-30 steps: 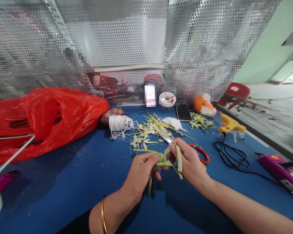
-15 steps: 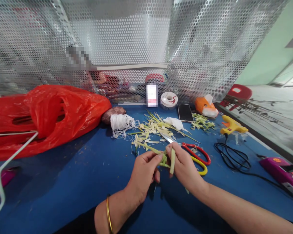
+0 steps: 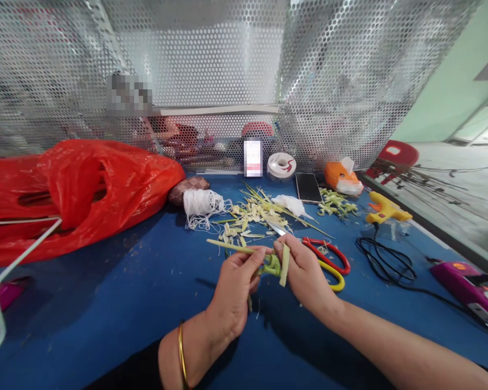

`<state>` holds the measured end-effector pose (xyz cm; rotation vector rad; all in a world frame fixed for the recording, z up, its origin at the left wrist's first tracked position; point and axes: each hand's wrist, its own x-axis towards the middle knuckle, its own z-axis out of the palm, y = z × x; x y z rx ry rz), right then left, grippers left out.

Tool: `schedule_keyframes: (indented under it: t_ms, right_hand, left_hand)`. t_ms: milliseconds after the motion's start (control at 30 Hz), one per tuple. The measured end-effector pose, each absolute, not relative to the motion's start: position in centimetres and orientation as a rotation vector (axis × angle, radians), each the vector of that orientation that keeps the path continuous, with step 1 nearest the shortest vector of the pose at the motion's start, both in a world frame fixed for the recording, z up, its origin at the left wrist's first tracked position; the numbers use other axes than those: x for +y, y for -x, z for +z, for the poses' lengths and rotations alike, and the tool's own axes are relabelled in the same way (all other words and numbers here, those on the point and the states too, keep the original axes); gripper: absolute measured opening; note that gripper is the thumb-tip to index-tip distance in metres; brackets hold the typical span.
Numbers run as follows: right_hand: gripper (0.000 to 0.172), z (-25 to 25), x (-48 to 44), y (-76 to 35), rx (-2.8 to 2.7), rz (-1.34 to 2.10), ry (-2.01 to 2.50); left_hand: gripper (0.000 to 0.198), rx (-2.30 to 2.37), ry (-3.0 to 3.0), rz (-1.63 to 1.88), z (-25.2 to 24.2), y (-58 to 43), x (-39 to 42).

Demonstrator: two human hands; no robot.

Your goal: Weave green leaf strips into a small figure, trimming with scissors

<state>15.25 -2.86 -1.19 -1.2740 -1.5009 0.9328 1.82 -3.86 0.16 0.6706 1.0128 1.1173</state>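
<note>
My left hand (image 3: 235, 287) pinches a green leaf strip piece (image 3: 272, 265) between thumb and fingers, with one narrow end pointing out to the left. My right hand (image 3: 307, 268) grips a pale flat end of the strip, which hangs down from its fingertips. Between the two hands the green part looks folded or knotted. Scissors (image 3: 327, 254) with red and yellow handles lie beside my right hand, blades toward the back. Behind the hands is a pile of cut yellow-green strips (image 3: 258, 211).
White string spool (image 3: 203, 202) and red plastic bag (image 3: 117, 184) lie left. At the back stand a tape roll (image 3: 281, 166) and a dark phone (image 3: 308, 188). Right are green woven pieces (image 3: 335, 205), a yellow glue gun (image 3: 388, 208) with black cable and a purple power strip (image 3: 467, 287).
The narrow end of the strip now points further left, above my left hand. The folded green part has turned and shows more between my hands, which have shifted slightly left.
</note>
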Motion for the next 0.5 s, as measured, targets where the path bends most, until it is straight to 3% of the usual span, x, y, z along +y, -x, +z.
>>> schedule_keyframes:
  t_ms: [500]
  right_hand:
    - [0.028, 0.3, -3.0, -16.2, -1.403, 0.938, 1.309]
  left_hand:
    - [0.035, 1.112, -0.749, 1.084, 1.2, -0.9, -3.4]
